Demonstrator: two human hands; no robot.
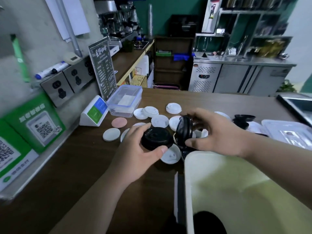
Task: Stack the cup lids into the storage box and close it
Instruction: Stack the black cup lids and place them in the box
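Observation:
My left hand [135,154] grips a black cup lid [156,138] just above the brown counter. My right hand [217,134] holds another black lid [184,130] on edge right beside it. Several white lids [159,121] lie scattered on the counter behind them, one white lid [170,155] under my left thumb. More black lids [243,121] sit to the right. A clear storage box with a blue rim [125,102] stands open at the back left. A clear box lid [290,132] lies at the right.
A large pale bin [236,191] stands at the near right, a black lid in its bottom. Round coasters [111,134] lie left of the lids. A menu stand [103,70], a QR code sign [33,122] and wall sockets line the left wall.

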